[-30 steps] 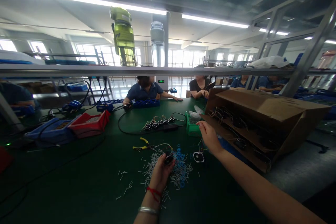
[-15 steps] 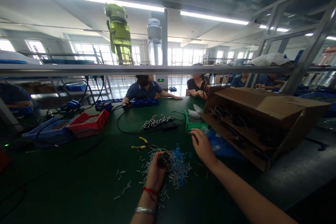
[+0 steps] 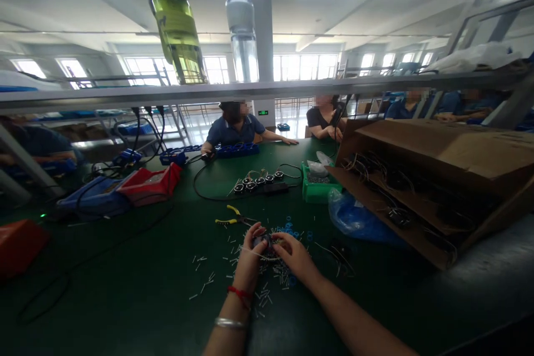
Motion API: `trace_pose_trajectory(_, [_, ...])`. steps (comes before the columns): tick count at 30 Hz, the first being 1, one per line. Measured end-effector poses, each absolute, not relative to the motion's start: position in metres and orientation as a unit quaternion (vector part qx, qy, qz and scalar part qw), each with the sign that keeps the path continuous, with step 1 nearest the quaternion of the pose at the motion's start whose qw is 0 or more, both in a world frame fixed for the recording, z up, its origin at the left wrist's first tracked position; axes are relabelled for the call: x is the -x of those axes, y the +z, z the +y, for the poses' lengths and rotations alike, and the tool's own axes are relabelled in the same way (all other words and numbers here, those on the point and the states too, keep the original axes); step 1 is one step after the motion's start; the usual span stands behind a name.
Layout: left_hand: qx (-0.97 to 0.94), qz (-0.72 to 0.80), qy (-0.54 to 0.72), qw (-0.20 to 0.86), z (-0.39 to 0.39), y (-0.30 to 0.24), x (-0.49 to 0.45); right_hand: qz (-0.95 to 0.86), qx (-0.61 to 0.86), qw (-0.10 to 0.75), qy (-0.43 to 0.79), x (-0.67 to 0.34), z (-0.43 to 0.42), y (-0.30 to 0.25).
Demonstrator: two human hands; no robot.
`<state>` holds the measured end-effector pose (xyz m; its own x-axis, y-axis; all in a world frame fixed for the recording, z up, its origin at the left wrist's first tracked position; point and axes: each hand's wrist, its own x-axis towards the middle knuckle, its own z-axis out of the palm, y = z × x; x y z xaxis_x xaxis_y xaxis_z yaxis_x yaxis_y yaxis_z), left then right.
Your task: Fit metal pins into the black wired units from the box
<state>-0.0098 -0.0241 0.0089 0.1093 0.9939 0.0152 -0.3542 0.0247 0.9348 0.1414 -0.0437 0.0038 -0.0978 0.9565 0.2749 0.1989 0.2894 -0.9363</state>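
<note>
While left hand [image 3: 249,258] and right hand [image 3: 297,256] fingers pinch a black part [image 3: 265,242], white bits [image 3: 233,275] litter the green bench [image 3: 125,289].

Both forearms are bare. The left hand [image 3: 249,260] has a red cord bracelet [image 3: 238,292] at its wrist, with a thin silver bangle [image 3: 228,323] toward six o'clock from it.

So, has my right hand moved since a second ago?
Yes. The right hand was out beside the green tray; now it has drawn back toward the body, clear of the tray, meeting the left hand at the small black part.
</note>
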Motion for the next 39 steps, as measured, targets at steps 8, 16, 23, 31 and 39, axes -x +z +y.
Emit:
trace_pose_trajectory(8, [-0.395,0.323,0.580,0.636,-0.023,0.010,0.009,-0.596,0.420,0.478,0.490,-0.139,-0.039,-0.001])
trace_pose_trajectory(16, [-0.278,0.304,0.618,0.670,-0.021,0.010,0.009,-0.689,0.470,0.415,0.363,-0.139,-0.050,0.004])
trace_pose_trajectory(23, [-0.193,0.324,0.625,0.683,-0.015,0.007,0.014,-0.737,0.444,0.375,0.345,-0.137,-0.057,0.010])
trace_pose_trajectory(31, [-0.298,0.345,0.536,0.710,-0.019,0.013,0.013,-0.693,0.568,0.428,0.119,-0.174,-0.027,-0.009])
trace_pose_trajectory(39, [-0.347,0.381,0.511,0.688,-0.020,0.000,0.005,-0.683,0.619,0.384,0.058,-0.172,-0.019,-0.030])
